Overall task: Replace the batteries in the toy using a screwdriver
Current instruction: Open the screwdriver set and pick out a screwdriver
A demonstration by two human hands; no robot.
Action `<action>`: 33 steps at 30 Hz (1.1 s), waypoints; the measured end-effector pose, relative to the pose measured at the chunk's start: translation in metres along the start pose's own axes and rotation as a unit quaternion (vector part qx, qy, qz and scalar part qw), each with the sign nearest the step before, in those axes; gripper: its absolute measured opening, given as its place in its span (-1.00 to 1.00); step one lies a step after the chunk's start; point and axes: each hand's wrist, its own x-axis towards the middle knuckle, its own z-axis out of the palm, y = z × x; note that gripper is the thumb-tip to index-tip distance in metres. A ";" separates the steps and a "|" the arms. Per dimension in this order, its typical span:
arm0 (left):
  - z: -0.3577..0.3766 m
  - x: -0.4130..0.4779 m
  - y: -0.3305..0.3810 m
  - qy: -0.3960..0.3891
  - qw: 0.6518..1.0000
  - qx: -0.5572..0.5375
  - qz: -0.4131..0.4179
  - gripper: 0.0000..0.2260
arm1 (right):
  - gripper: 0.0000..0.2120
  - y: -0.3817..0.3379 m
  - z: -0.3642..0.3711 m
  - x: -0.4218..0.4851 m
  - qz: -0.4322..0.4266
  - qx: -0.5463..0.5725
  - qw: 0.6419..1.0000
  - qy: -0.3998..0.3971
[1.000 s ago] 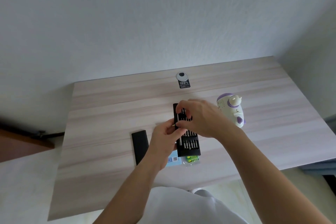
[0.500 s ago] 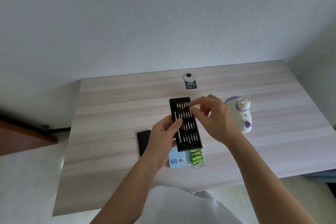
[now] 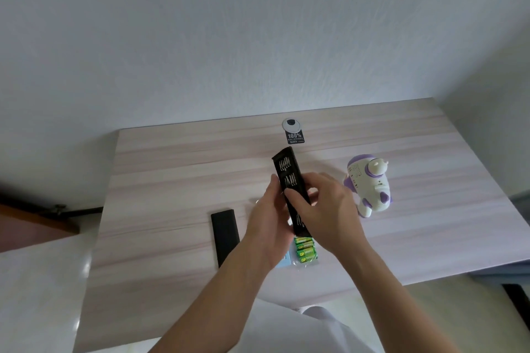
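A black tray of screwdriver bits (image 3: 286, 172) is lifted off the wooden table (image 3: 177, 180) and tilted on its edge. My left hand (image 3: 265, 223) grips its left side. My right hand (image 3: 324, 215) grips its right side, thumb laid across the bits. The tray's lower half is hidden between the two hands. A white and purple toy (image 3: 368, 185) lies on the table to the right of my right hand. A pack of green batteries (image 3: 306, 251) lies on the table just below the tray.
The black sleeve of the bit case (image 3: 225, 233) lies on the table left of my left hand. A round grommet with a black sticker (image 3: 293, 130) sits near the table's far edge. A wall rises behind the table.
The bit tray has been raised from the table and tipped onto its side. My right hand moved from picking at the top bits to gripping the tray's right side.
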 end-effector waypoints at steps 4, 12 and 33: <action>-0.002 0.009 -0.004 -0.013 0.999 -0.031 -0.015 -0.57 | -0.68 -0.009 -0.002 -0.008 -0.002 0.001 1.000 -0.011; -0.002 0.012 -0.003 0.012 0.999 -0.025 -0.030 -0.59 | -0.64 -0.003 0.005 -0.014 0.059 0.113 0.992 -0.019; -0.003 0.002 0.009 0.059 0.995 -0.052 -0.056 -0.70 | -0.81 0.004 -0.022 -0.011 0.216 0.448 0.866 -0.059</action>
